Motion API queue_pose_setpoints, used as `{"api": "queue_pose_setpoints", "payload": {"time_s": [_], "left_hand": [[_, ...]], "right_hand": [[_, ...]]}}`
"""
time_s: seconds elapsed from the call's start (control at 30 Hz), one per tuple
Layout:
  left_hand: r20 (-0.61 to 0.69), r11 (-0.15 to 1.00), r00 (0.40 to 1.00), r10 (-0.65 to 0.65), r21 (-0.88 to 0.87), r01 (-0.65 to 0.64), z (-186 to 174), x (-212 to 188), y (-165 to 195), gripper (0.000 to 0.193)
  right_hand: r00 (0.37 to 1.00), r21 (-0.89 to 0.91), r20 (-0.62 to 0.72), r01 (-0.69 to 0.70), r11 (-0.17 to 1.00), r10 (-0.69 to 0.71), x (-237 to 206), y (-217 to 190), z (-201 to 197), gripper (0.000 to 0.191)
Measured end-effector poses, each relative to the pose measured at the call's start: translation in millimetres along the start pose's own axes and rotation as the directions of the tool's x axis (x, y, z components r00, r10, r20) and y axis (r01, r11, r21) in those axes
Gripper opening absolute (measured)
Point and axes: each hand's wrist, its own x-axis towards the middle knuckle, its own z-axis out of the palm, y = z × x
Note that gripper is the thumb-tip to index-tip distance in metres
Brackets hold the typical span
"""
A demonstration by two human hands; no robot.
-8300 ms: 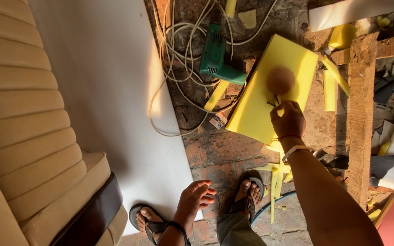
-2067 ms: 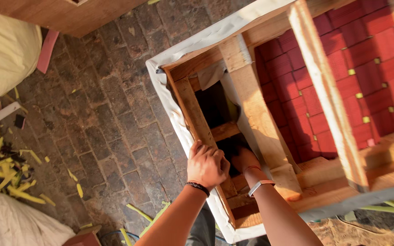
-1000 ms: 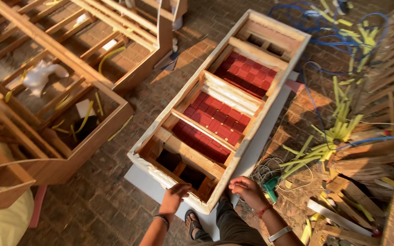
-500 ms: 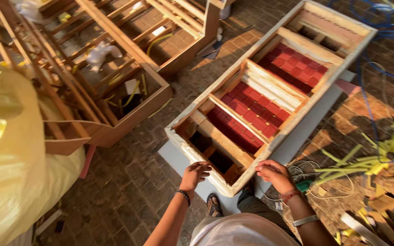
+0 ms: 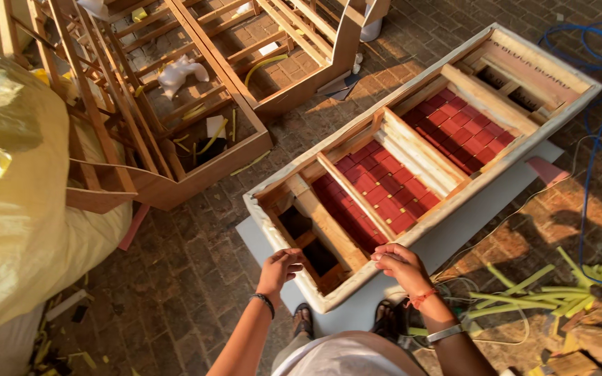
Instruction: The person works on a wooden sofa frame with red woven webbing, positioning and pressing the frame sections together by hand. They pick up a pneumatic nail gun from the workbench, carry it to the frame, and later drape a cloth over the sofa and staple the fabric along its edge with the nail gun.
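From the head camera, you're looking straight down over the near end of a long wooden frame (image 5: 412, 160), and everything turns on how it lies from you. Its long axis runs away from your body, up and to your right, from the corner at your feet to the far end near the blue cable (image 5: 593, 104). The short near end sits right under your hands, resting on a white sheet (image 5: 454, 230) spread over the brick floor (image 5: 196, 278).

Your left hand (image 5: 279, 268) is at the near left corner, fingers curled loosely down toward the pale rim, touching or just above it; I can't tell which. It grips nothing that I can see. Your right hand (image 5: 400, 264) sits on the long right-hand rail just beside the corner, fingers bent over the edge, thumb inward. Whether it clamps the rail or only rests there, I can't tell.

Both hands are about level and near each other, the corner between them. Your right hand has the long side running away beneath it; your left has the short end.

Inside, red ribbed panels (image 5: 391, 188) fill the middle bays, and the bay nearest you is open and dark. Your sandalled feet (image 5: 343, 320) stand on the sheet just below the corner. A second open wooden frame (image 5: 196, 104) stands well apart to your left, and yellow foam strips (image 5: 552, 292) lie to your right.
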Motion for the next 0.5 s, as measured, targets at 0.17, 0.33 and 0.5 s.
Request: {"api": "queue_pose_setpoints", "payload": {"time_s": [0.17, 0.33, 0.5], "left_hand": [[0.026, 1.000, 1.000, 0.003, -0.001, -0.003, 81.4, 5.5, 3.3, 0.025], [0.017, 0.999, 0.999, 0.037, -0.040, -0.036, 132.0, 4.1, 3.8, 0.023], [-0.074, 0.992, 0.996, 0.047, -0.111, -0.055, 138.1, -4.3, 1.0, 0.020]], "right_hand": [[1.000, 0.104, -0.030, 0.005, 0.995, -0.002, 18.1, -0.7, -90.1, 0.023], [0.993, 0.121, -0.082, -0.073, 0.990, 0.083, 32.0, 18.2, -146.7, 0.019], [0.996, 0.038, 0.067, -0.068, 0.997, 0.065, 57.4, 21.8, -148.3, 0.025]]}}
